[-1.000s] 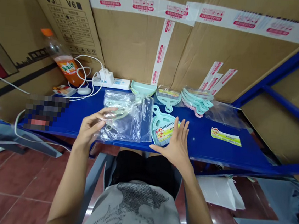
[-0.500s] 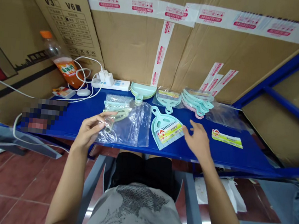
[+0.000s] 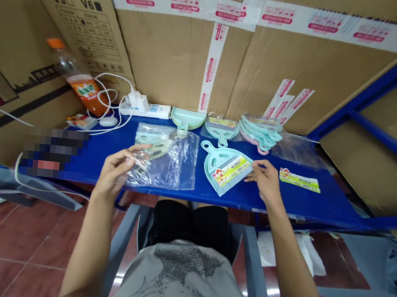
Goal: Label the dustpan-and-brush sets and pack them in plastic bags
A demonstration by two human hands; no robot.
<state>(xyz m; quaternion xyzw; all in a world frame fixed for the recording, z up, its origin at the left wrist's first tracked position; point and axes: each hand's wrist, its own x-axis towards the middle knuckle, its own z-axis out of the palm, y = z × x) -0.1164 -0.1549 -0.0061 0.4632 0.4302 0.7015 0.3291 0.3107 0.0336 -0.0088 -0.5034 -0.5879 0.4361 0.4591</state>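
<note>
My left hand [image 3: 116,168] pinches the left edge of a clear plastic bag [image 3: 178,170], which lies over a pale green piece [image 3: 157,151] and a light blue brush [image 3: 148,134]. At the right, my right hand [image 3: 266,179] closes its fingers on the right edge of a light blue dustpan [image 3: 213,162] that carries a brush and a yellow-green label card [image 3: 233,171]. A second label card [image 3: 299,180] lies to the right of that hand.
Along the back stand stacked dustpans [image 3: 187,118], a bagged set [image 3: 223,127] and a pile of bagged sets [image 3: 262,131]. Further left are a power strip [image 3: 158,111], white cables and an orange drink bottle [image 3: 86,89]. Empty-looking plastic bags [image 3: 301,150] lie at the back right.
My right hand has closed from an open pose onto the dustpan's right edge, and the dustpan has turned slightly. My left hand still holds the bag. The whole view has shifted a little.
</note>
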